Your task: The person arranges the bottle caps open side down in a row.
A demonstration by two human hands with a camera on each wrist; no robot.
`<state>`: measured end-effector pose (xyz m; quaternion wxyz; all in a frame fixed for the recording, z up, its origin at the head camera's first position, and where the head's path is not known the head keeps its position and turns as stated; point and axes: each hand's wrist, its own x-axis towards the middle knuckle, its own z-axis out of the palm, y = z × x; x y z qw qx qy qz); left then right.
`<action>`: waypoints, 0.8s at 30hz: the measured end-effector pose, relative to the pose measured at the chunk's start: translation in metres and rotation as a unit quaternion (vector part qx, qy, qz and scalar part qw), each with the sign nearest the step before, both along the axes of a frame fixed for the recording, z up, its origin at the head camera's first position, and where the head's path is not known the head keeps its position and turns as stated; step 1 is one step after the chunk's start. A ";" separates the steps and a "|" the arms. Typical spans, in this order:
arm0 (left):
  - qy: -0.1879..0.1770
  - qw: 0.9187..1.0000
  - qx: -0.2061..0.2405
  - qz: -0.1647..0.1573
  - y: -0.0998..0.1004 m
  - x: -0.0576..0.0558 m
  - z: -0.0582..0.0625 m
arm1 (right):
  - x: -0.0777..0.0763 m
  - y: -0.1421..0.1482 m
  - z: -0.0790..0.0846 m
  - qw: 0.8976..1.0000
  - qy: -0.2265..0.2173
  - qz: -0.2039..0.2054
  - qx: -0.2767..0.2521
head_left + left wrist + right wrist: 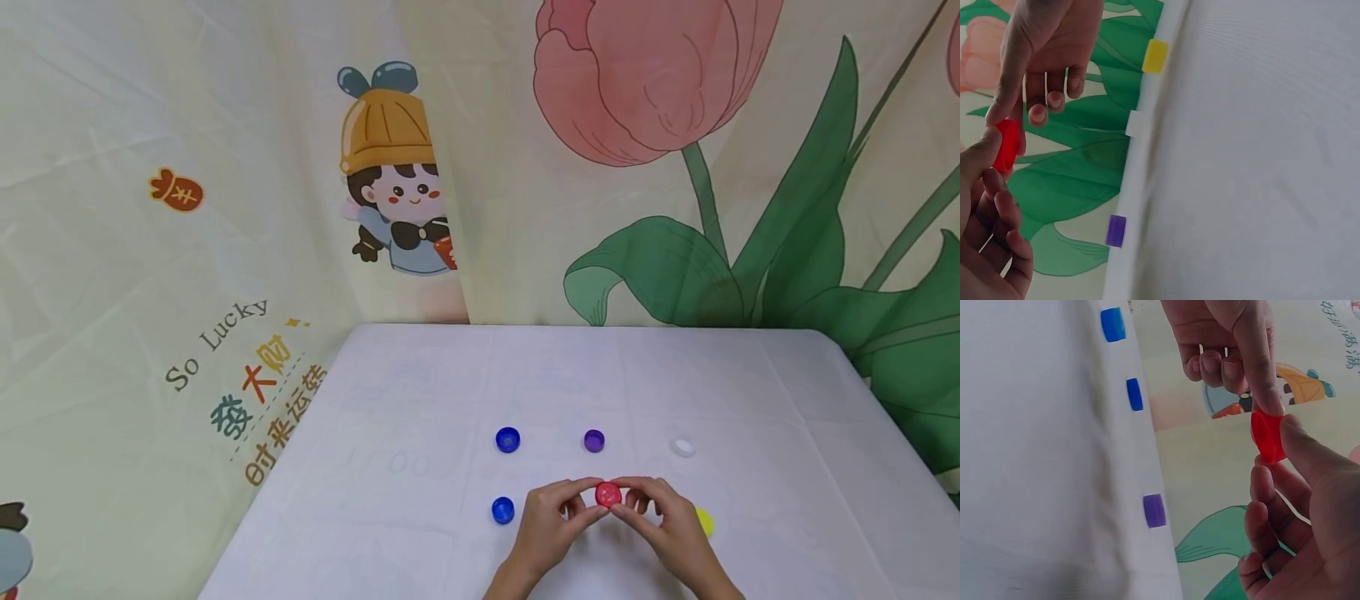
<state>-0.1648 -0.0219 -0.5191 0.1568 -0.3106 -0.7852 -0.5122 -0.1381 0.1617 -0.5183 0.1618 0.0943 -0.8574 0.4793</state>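
A small round red bottle cap is held just above the white table, between both hands. My left hand pinches its left side with thumb and forefinger. From the right, my right hand pinches it the same way. In the left wrist view the red cap is seen edge-on, and the other fingers of both hands are loosely curled away from it. The right wrist view shows the hollow side of the cap. Partly behind the right hand lies a yellow cap.
On the white table, a blue cap lies left of the hands. Farther back stand another blue cap, a purple cap and a white cap. A printed cloth hangs behind the table.
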 end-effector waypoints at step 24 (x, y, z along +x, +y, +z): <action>-0.045 0.984 -0.164 0.046 -0.005 -0.006 -0.032 | -0.007 0.001 -0.036 0.994 -0.085 0.033 0.063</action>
